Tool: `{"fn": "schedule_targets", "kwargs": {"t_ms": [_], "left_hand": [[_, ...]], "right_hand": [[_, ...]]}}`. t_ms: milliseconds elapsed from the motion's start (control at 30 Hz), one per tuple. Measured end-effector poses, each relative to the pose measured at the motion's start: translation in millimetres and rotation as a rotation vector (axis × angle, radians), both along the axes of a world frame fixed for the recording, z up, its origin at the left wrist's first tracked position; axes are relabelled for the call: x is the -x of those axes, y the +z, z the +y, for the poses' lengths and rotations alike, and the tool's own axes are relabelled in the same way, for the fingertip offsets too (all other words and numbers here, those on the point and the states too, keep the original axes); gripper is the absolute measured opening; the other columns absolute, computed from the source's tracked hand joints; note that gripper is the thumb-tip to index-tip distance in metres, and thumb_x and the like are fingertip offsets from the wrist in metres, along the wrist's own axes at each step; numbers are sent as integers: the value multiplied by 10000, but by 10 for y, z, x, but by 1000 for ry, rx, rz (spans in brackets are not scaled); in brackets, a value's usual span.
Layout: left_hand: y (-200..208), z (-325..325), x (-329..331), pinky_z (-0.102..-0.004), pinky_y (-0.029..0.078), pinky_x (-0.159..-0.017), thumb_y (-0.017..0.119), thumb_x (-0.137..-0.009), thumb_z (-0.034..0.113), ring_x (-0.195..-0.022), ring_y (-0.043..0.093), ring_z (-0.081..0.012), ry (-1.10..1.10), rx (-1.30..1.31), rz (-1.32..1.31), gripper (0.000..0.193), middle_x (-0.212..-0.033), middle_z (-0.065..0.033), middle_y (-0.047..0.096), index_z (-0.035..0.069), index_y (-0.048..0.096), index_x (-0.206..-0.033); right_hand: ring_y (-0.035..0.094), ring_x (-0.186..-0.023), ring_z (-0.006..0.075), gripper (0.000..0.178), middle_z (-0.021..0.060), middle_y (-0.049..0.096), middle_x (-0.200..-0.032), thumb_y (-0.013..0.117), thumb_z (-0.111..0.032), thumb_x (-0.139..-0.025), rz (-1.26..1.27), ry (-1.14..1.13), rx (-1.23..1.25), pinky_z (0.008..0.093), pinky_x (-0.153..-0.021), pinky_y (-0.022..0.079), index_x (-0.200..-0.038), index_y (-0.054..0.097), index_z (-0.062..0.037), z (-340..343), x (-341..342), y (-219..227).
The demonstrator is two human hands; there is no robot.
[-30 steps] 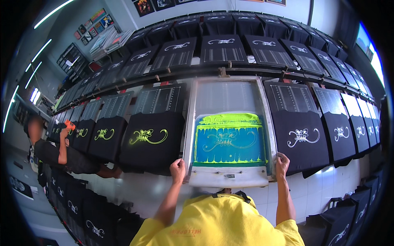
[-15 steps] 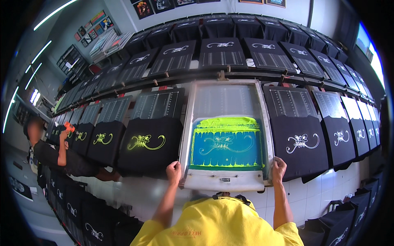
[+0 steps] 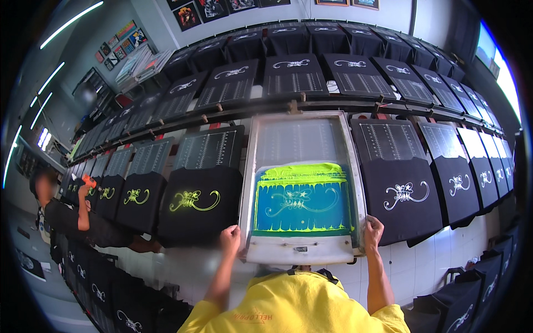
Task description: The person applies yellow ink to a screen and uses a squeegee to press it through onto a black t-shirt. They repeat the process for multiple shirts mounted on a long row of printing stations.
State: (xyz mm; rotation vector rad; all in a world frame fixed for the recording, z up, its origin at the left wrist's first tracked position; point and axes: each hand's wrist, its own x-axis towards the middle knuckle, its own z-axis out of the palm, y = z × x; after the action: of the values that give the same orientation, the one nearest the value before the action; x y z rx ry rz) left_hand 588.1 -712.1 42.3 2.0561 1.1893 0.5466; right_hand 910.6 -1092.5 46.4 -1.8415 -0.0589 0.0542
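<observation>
A screen printing frame (image 3: 300, 242) with pale edges lies before me over a platen. Its blue mesh (image 3: 302, 218) carries a scrolled floral design. Thick neon yellow-green ink (image 3: 302, 172) is heaped across the upper part of the mesh, with drips below it and a thin line along the bottom. At the near left corner, my left hand (image 3: 230, 240) is closed on the frame's edge. My right hand (image 3: 373, 233) is closed at the near right side of the same frame, fingers curled. What lies under the frame is hidden.
Left of the frame, black T-shirts (image 3: 194, 201) on platens bear yellow-green prints; those to the right (image 3: 405, 197) show white ones. A dark rail (image 3: 222, 115) runs behind them, with more shirts beyond. At far left a person holds an orange tool (image 3: 89, 181).
The whole view has shifted slightly left and down. Both my hands stay at the frame's near sides, and the ink looks the same.
</observation>
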Motion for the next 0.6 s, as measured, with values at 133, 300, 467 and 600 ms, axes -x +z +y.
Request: {"fn": "schedule_targets", "kwargs": {"t_ms": [133,300,467,600], "left_hand": [[-32,9,-35,-385,485,-612,625,-878,181,-690,644,-371,-26,-91,-46,210,-749,-217,647,-25,668,-883],[135,-34,-78,-456,437,-562,571,-871,177,-692,561,-461,-65,-81,11,228,-702,-245,543,6,581,-721],[120,5,-15,-450,495,-613,582,-895,222,-739,626,-435,-50,-77,17,241,-762,-230,632,10,658,-809],[301,-132,106,-427,530,-655,617,-913,264,-766,693,-335,12,-99,-50,238,-793,-155,704,40,696,-932]], "right_hand": [[636,-703,125,239,82,708,-812,574,6,-838,-20,11,27,254,-653,495,-1033,708,46,-9,-6,-99],[641,-733,132,268,90,706,-851,553,16,-832,13,48,50,257,-684,502,-1058,693,49,-45,-34,-112],[676,-856,211,293,154,711,-972,544,-37,-893,-173,165,298,315,-792,519,-1154,654,41,-36,-23,18],[608,-1090,345,372,163,647,-1185,583,-21,-860,-626,345,615,415,-924,490,-1232,600,-10,156,368,402]]}}
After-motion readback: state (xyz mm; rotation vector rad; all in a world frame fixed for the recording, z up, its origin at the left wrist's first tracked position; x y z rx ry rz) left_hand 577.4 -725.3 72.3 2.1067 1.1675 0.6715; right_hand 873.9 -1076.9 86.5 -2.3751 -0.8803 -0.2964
